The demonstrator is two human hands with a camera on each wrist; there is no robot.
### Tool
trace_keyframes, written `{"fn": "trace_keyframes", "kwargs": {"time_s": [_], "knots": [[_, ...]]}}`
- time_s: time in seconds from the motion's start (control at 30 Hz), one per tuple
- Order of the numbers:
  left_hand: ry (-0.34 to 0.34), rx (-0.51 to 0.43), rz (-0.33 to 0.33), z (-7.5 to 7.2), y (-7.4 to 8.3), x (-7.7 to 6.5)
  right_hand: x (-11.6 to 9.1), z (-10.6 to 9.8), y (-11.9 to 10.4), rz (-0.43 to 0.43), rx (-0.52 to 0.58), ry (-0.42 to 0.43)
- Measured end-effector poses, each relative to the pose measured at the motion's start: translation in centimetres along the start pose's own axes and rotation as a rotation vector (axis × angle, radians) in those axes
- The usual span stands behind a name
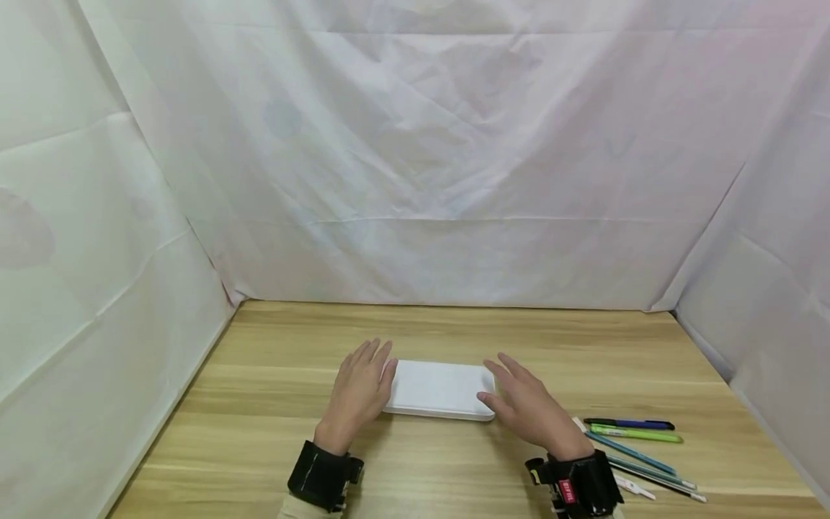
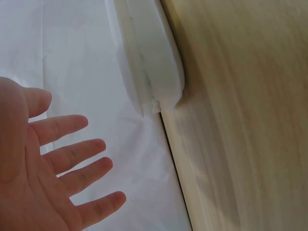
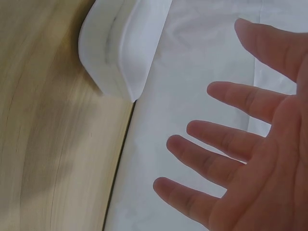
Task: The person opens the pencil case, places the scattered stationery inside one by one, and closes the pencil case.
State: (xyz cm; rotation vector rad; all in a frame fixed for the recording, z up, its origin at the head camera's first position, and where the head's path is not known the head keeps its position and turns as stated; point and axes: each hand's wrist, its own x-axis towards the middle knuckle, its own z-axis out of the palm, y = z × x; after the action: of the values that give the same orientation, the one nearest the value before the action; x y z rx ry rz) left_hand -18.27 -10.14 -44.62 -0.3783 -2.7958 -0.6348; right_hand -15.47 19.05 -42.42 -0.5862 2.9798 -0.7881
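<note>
A flat white box (image 1: 441, 389) with rounded corners lies on the wooden table, its long side crosswise to me. Both wrist views show a seam around its side, and in the left one a small hinge- or clasp-like notch sits at its end. My left hand (image 1: 359, 389) is at the box's left end, fingers straight and spread, palm turned towards it. At the other end, my right hand (image 1: 528, 404) has its spread fingers over the right edge in the head view. Each wrist view shows a gap between fingers and box; neither hand holds anything.
Right of my right wrist lie a dark blue pen (image 1: 629, 424), a green pen (image 1: 635, 434), several pencils (image 1: 638, 455) and a slim white tool (image 1: 634, 488). White cloth (image 1: 447, 180) hangs behind the wooden table (image 1: 441, 331) and along both sides.
</note>
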Motion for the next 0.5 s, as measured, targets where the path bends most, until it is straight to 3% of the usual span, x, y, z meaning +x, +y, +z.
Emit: {"fn": "trace_keyframes", "kwargs": {"time_s": [0.5], "knots": [[-0.017, -0.082, 0.000, -0.5, -0.1, 0.0, 0.5, 0.3, -1.2, -0.028, -0.064, -0.023]]}}
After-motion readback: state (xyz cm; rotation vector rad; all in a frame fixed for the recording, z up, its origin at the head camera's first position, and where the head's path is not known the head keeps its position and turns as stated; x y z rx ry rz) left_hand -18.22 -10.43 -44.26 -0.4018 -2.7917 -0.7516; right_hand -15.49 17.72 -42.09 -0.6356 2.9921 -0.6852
